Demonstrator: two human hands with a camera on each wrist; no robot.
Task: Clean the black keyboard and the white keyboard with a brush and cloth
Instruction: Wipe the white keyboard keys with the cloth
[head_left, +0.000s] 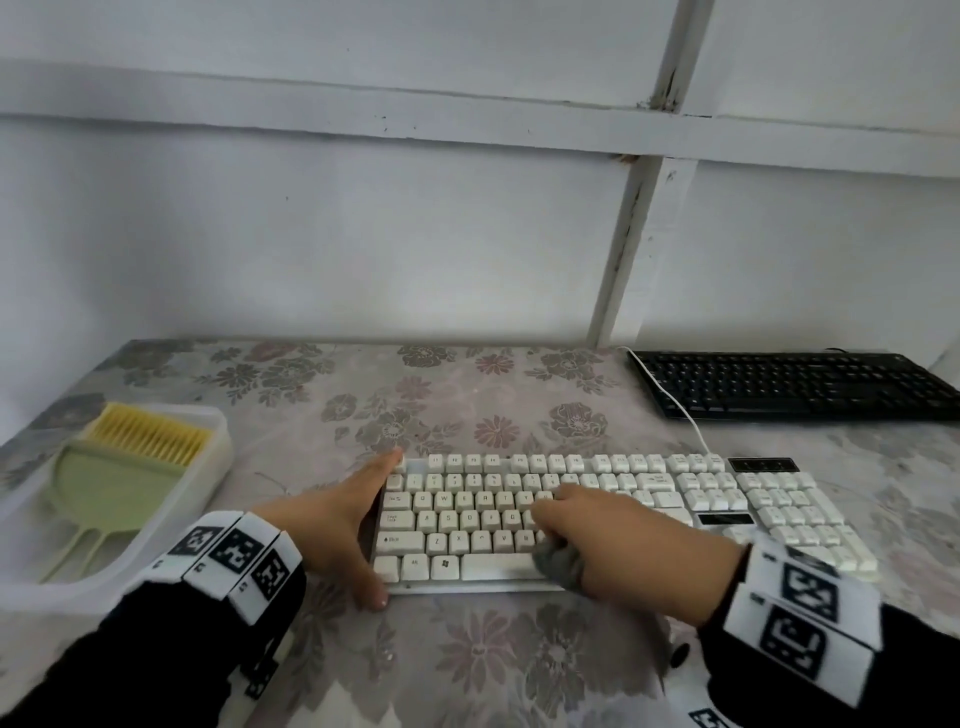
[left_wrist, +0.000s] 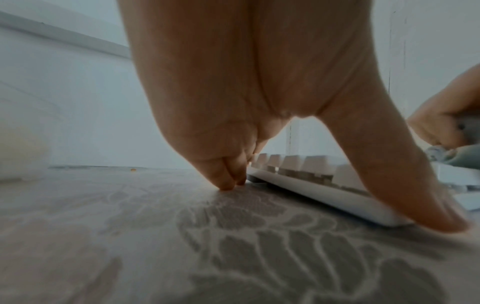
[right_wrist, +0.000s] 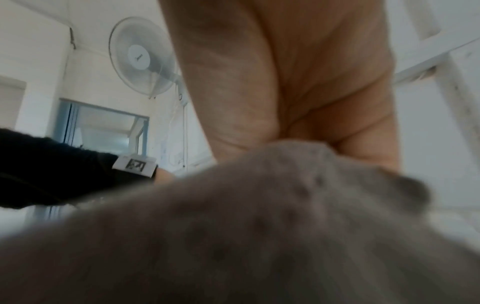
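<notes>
R hand (head_left: 631, 545) grips cloth (head_left: 558, 564) on white keyboard (head_left: 613, 514); L hand (head_left: 337, 525) flat, bracing its end

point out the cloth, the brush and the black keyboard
cloth (head_left: 558, 564), head view, grey bunch below the right hand
brush (head_left: 148, 434), head view, yellow bristles
black keyboard (head_left: 789, 384), head view, middle keys

Floral tablecloth (head_left: 467, 405), translucent plastic tray (head_left: 221, 441) at left, pale wall (head_left: 363, 234), wall fan (right_wrist: 140, 55)
</notes>
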